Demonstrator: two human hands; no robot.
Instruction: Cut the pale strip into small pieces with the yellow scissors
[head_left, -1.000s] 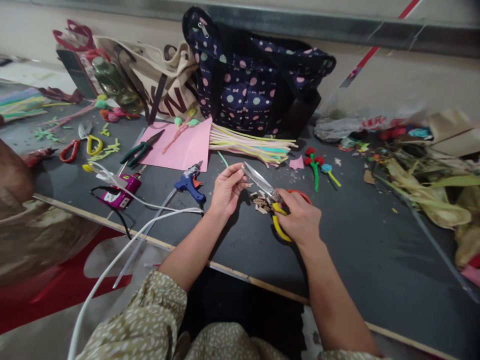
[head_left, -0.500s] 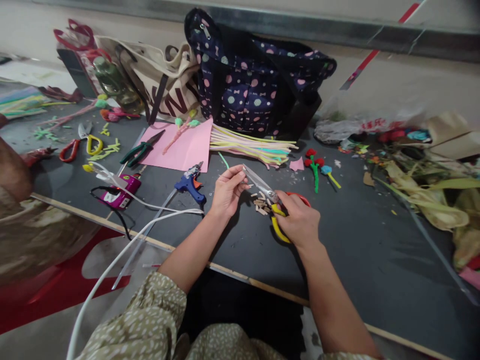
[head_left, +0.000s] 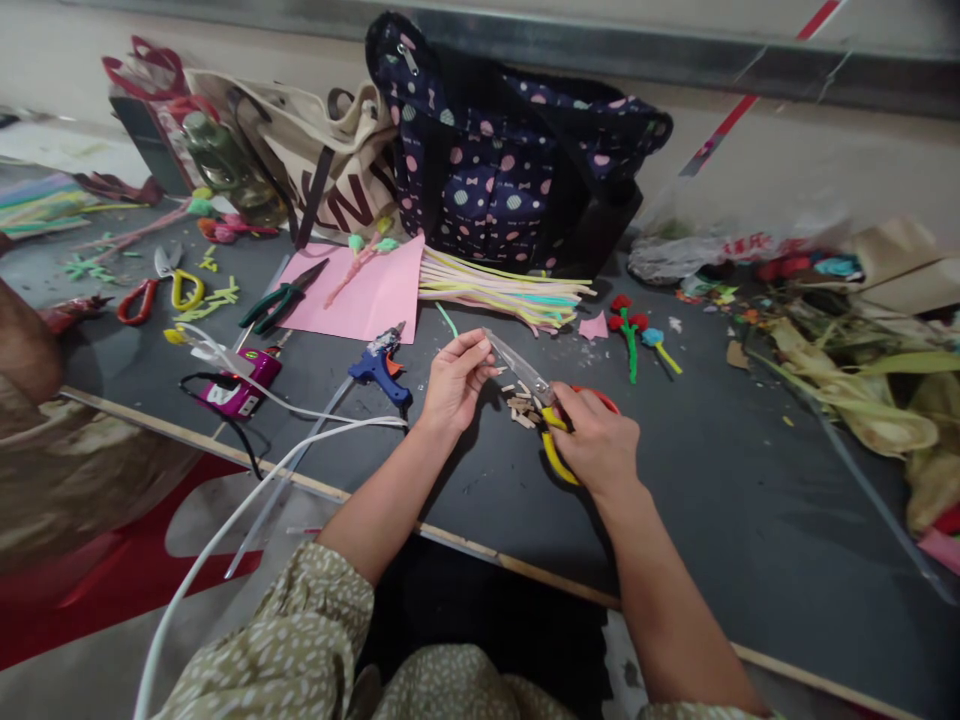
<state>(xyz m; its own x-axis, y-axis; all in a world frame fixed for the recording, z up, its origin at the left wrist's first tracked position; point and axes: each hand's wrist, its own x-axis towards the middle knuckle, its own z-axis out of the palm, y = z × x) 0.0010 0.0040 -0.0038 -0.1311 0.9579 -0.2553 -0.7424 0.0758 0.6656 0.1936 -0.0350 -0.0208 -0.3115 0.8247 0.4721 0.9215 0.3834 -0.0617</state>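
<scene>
My right hand (head_left: 596, 443) grips the yellow and red handles of a pair of scissors (head_left: 525, 372), whose blades point up and left toward my left hand (head_left: 454, 380). The fingertips of my left hand pinch a small piece at the blade tips; it is too small to identify. Under the blades, a little pile of short tan cut pieces (head_left: 523, 405) lies on the dark table (head_left: 712, 480). A blue glue gun (head_left: 381, 366) rests just left of my left hand.
At the back stand a dotted navy bag (head_left: 510, 160) and a beige tote (head_left: 322, 160). A bundle of pipe cleaners (head_left: 502, 285), pink paper (head_left: 367, 290), green pliers (head_left: 281, 297), other scissors (head_left: 161, 285), small pipe-cleaner flowers (head_left: 634, 325) and a white cable (head_left: 247, 490) lie around. Dried husks (head_left: 862, 390) crowd the right.
The scissor blades have closed slightly and both hands stay nearly in place; the view has shifted only a little.
</scene>
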